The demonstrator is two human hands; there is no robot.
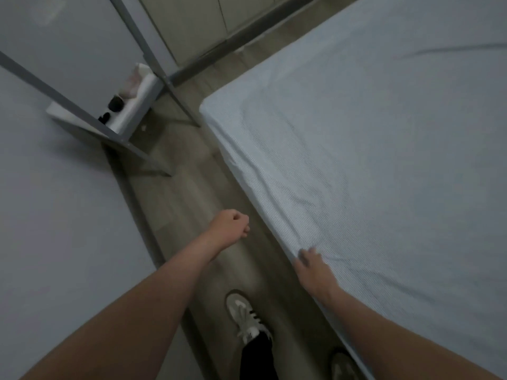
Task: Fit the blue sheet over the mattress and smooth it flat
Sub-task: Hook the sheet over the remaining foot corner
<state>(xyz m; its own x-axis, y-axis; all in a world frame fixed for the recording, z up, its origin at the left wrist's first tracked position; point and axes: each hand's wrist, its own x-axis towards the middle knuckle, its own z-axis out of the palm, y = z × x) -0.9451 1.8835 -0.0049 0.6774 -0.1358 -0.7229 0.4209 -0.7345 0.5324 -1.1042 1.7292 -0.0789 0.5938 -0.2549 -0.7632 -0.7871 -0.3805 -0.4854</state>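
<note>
At lower centre-right the right hand [312, 266] lies on the blue sheet [384, 160] at the mattress edge, fingers bent into a fold, though blur hides whether its grip truly pinches cloth; the left hand [229, 224] hangs clenched on nothing over the floor. Best draw the edge down, then sweep the ripples toward the upper-left corner. The tucked underside is hidden.

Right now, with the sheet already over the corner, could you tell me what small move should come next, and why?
Probably sweep the right hand inward along the blue sheet from the mattress edge. Its fingers rest at the edge, where creases fan out across the top, while the far corner looks fitted. The left hand hangs curled over the floor, holding nothing.
</note>
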